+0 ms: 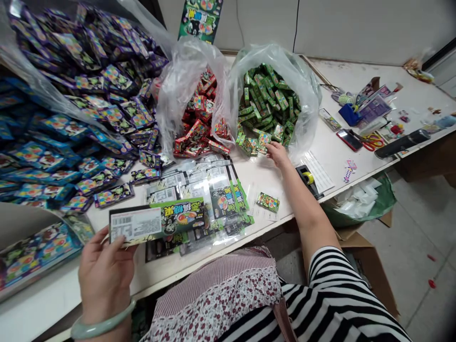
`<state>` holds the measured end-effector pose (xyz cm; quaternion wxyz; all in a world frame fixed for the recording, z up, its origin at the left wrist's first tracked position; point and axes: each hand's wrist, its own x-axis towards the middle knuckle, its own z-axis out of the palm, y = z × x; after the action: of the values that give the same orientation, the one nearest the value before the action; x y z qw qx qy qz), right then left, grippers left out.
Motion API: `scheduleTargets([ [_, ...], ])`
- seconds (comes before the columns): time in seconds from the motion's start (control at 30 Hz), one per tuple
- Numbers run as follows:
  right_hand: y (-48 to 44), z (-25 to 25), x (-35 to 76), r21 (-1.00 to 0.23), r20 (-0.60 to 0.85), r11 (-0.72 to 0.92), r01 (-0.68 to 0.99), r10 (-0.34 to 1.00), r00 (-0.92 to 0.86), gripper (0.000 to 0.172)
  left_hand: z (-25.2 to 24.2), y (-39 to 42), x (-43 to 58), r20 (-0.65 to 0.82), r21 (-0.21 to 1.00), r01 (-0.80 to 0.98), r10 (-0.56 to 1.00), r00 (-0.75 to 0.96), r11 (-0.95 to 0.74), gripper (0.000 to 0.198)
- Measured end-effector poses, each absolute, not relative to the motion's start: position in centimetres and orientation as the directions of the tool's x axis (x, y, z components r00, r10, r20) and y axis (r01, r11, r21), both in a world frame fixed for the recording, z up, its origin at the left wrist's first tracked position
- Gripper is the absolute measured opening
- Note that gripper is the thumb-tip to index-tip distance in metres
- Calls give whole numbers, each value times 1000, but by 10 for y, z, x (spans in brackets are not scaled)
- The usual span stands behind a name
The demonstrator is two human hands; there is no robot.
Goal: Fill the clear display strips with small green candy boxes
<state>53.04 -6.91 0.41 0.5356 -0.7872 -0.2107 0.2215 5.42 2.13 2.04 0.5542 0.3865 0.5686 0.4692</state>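
Observation:
My left hand [107, 268] pinches the near end of a long, flat printed candy package [181, 218], black and green with a white barcode label. My right hand [277, 153] reaches to the mouth of a clear bag of green boxes, its fingers closed on a small green candy box [264, 141]. A single green box [268, 202] lies on a small paper slip on the table. Between my hands, overlapping flat printed packages [223, 202] in clear plastic are spread out.
A clear bag holds red boxes [203, 111]; purple boxes [121, 78] and blue boxes [53, 156] heap at the left. Right of my forearm sits a black tape dispenser [309, 180]. Farther right are a phone [349, 139], scissors [373, 141] and a green waste bag [383, 202] below the edge.

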Motion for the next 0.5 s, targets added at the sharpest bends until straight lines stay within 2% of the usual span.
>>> scheduleTargets([
  [0.13,-91,10,489,-970,-172,-242,11,720,672,34,0,21,56,-325,944,-74,945,-36,322,48],
  [0.23,-92,13,456,-989,-140,-148,-27,838,528,42,-18,17,48,-261,964,63,965,5,260,53],
  [0.3,-89,15,436,-993,-102,-116,6,892,441,41,-29,15,37,-188,966,194,980,65,172,59],
  [0.4,-84,22,410,-943,-39,-170,286,911,411,33,-39,13,20,-130,896,443,976,173,40,72],
  [0.43,-82,26,401,-880,-11,-203,429,913,409,32,-40,13,15,-131,854,520,972,194,11,77],
  [0.5,-80,35,385,-676,26,-270,686,921,388,36,-41,12,11,-152,774,633,964,219,-22,85],
])
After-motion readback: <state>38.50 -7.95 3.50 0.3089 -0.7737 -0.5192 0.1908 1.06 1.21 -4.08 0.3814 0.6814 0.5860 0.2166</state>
